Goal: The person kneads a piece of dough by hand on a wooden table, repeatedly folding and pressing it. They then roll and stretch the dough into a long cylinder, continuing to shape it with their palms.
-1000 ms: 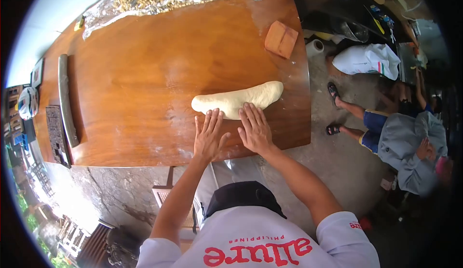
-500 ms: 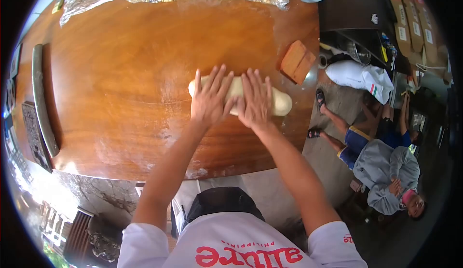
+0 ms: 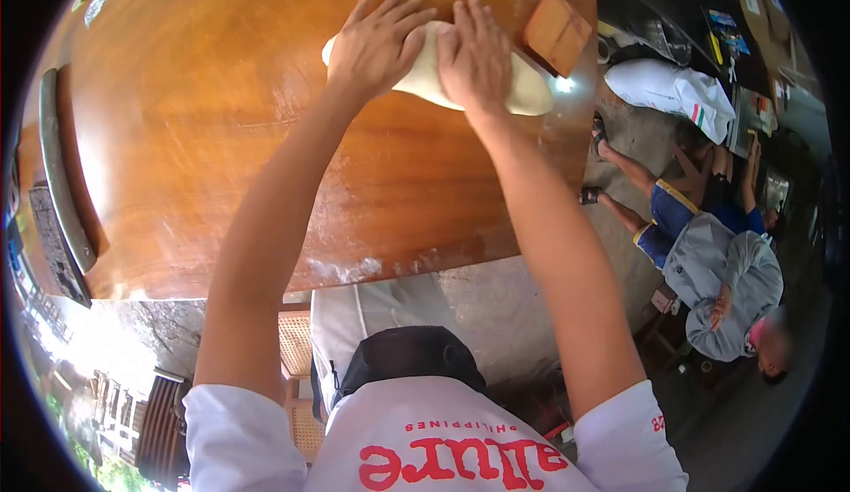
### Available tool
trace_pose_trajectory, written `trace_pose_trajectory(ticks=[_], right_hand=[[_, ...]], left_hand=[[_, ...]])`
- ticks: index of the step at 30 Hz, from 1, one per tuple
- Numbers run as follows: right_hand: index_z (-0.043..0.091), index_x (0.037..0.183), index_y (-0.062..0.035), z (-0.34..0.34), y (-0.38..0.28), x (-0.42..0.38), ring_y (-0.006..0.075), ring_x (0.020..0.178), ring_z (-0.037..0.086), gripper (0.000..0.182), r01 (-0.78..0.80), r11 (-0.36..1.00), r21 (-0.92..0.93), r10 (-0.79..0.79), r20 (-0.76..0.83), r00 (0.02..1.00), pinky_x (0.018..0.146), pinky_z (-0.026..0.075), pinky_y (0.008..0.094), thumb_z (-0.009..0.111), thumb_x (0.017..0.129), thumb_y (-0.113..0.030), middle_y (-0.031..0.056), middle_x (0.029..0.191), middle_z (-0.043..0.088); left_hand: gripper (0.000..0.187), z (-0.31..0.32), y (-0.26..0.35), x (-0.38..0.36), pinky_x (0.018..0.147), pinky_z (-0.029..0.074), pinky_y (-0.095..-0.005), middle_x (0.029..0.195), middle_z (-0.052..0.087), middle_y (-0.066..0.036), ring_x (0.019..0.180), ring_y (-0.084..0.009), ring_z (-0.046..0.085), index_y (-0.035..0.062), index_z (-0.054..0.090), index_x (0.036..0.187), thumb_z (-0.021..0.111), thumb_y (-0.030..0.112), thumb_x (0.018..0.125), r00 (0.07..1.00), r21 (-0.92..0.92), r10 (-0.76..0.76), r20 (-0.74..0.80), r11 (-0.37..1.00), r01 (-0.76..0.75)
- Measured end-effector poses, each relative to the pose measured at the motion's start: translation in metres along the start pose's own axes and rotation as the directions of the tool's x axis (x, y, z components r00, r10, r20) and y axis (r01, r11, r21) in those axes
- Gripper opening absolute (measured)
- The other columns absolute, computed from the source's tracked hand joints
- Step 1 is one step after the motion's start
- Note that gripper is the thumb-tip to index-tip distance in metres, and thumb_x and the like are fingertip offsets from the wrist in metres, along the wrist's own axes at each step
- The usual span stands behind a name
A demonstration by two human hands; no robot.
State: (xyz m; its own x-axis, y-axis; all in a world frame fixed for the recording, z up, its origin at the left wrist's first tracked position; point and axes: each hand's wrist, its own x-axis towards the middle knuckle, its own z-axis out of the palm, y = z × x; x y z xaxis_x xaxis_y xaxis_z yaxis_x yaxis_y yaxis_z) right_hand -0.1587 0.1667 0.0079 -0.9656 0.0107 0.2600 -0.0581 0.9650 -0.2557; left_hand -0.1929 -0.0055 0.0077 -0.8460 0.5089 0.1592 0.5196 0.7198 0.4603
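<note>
A long, pale roll of dough [image 3: 423, 78] lies on the polished brown wooden table [image 3: 212, 164], tilted slightly down toward the right. My left hand [image 3: 376, 45] rests flat across its left part, fingers spread and pointing away from me. On its right part my right hand [image 3: 476, 58] presses with an open palm, fingers stretched out. The right end of the dough shows beyond my right hand, and a small tip pokes out left of my left hand. What lies beneath both palms is hidden.
An orange-brown wooden block [image 3: 556, 34] sits just beyond the dough's right end. A long grey bar [image 3: 60, 173] and a dark block [image 3: 57, 244] lie at the table's left edge. To the right, a person in a grey top [image 3: 722, 271] sits near a white sack [image 3: 668, 93].
Both hands have slid forward, away from me, and the dough has rolled with them toward the far side. My arms are stretched further out, and the camera view has shifted slightly.
</note>
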Motion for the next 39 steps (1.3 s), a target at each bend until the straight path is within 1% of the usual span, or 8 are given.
trace_pose_trajectory(ticks=[6, 12, 18, 22, 24, 25, 30, 39], right_hand=[[0.051, 0.14, 0.001, -0.034, -0.028, -0.086, 0.0368, 0.137, 0.046, 0.051, 0.088, 0.992, 0.085, -0.088, 0.001, 0.996, 0.119, 0.027, 0.0515, 0.041, 0.104, -0.033, 0.0205, 0.143, 0.053], [0.049, 0.139, 0.0007, -0.069, -0.055, -0.179, 0.0407, 0.143, 0.035, 0.057, 0.086, 0.968, 0.234, -0.096, 0.033, 0.995, 0.12, 0.023, 0.056, 0.061, 0.086, -0.018, 0.0238, 0.147, 0.046], [0.056, 0.131, -0.0021, -0.1, -0.041, -0.213, 0.0368, 0.129, 0.048, 0.046, 0.079, 0.957, 0.278, -0.127, 0.158, 0.979, 0.108, 0.033, 0.0532, 0.062, 0.086, -0.011, 0.0194, 0.134, 0.054], [0.06, 0.127, -0.0044, -0.102, -0.043, -0.179, 0.0333, 0.124, 0.051, 0.038, -0.07, 0.927, 0.368, 0.015, 0.15, 0.989, 0.108, 0.032, 0.0509, 0.06, 0.09, -0.015, 0.0162, 0.129, 0.057], [0.061, 0.128, -0.0069, -0.068, -0.044, -0.152, 0.0329, 0.126, 0.05, 0.038, 0.143, 0.928, 0.345, -0.11, -0.115, 0.987, 0.109, 0.03, 0.0504, 0.055, 0.094, -0.023, 0.0145, 0.128, 0.059], [0.059, 0.133, -0.0093, -0.051, -0.042, -0.146, 0.035, 0.127, 0.049, 0.043, 0.142, 0.977, 0.158, -0.138, -0.039, 0.99, 0.11, 0.03, 0.052, 0.051, 0.096, -0.03, 0.0154, 0.128, 0.059], [0.059, 0.134, -0.0093, -0.019, -0.027, -0.057, 0.037, 0.123, 0.052, 0.045, 0.137, 0.989, 0.048, -0.128, -0.16, 0.979, 0.107, 0.033, 0.0547, 0.053, 0.095, -0.031, 0.0172, 0.124, 0.061], [0.058, 0.128, -0.0041, 0.03, 0.018, 0.098, 0.0385, 0.118, 0.055, 0.038, -0.162, 0.981, 0.103, 0.185, -0.29, 0.939, 0.103, 0.039, 0.0526, 0.055, 0.094, -0.021, 0.0206, 0.121, 0.063]], left_hand=[[0.05, 0.001, 0.052, -0.097, 0.123, 0.023, -0.0496, 0.153, 0.048, -0.008, 0.145, -0.0279, 0.039, 0.0174, 0.049, 0.148, 0.045, 0.027, 0.099, 0.998, 0.058, -0.03, -0.06, 0.998, 0.033], [0.068, -0.004, 0.116, -0.215, 0.123, 0.017, -0.0555, 0.164, 0.029, -0.008, 0.15, -0.0328, 0.028, 0.0152, 0.041, 0.154, 0.056, 0.018, 0.088, 0.969, -0.071, -0.22, 0.109, 0.971, 0.229], [0.052, -0.002, 0.151, -0.268, 0.12, 0.022, -0.0586, 0.154, 0.044, -0.017, 0.146, -0.0406, 0.033, 0.0091, 0.058, 0.14, 0.057, 0.006, 0.089, 0.945, -0.287, -0.328, -0.01, 0.906, 0.312], [0.051, 0.006, 0.156, -0.229, 0.119, 0.022, -0.0606, 0.155, 0.043, -0.016, 0.146, -0.0418, 0.033, 0.0106, 0.057, 0.141, 0.055, 0.01, 0.09, 0.954, -0.319, -0.287, -0.081, 0.915, 0.248], [0.052, 0.016, 0.146, -0.193, 0.119, 0.023, -0.0605, 0.156, 0.041, -0.016, 0.147, -0.0413, 0.032, 0.0127, 0.056, 0.142, 0.054, 0.016, 0.091, 0.937, -0.256, -0.307, -0.167, 0.931, 0.26], [0.052, 0.023, 0.133, -0.179, 0.119, 0.023, -0.0605, 0.156, 0.041, -0.016, 0.147, -0.0413, 0.032, 0.0127, 0.056, 0.142, 0.054, 0.016, 0.091, 0.936, -0.251, -0.303, -0.181, 0.934, 0.254], [0.053, 0.022, 0.078, -0.091, 0.119, 0.024, -0.0576, 0.156, 0.041, -0.016, 0.146, -0.0399, 0.035, 0.0144, 0.056, 0.143, 0.051, 0.026, 0.091, 0.977, 0.142, -0.137, -0.163, 0.977, 0.16], [0.053, 0.016, 0.027, 0.083, 0.122, 0.022, -0.0505, 0.159, 0.032, -0.024, 0.147, -0.0422, 0.029, 0.0039, 0.052, 0.143, 0.046, 0.031, 0.098, 0.883, -0.058, -0.371, -0.29, 0.927, 0.37]])
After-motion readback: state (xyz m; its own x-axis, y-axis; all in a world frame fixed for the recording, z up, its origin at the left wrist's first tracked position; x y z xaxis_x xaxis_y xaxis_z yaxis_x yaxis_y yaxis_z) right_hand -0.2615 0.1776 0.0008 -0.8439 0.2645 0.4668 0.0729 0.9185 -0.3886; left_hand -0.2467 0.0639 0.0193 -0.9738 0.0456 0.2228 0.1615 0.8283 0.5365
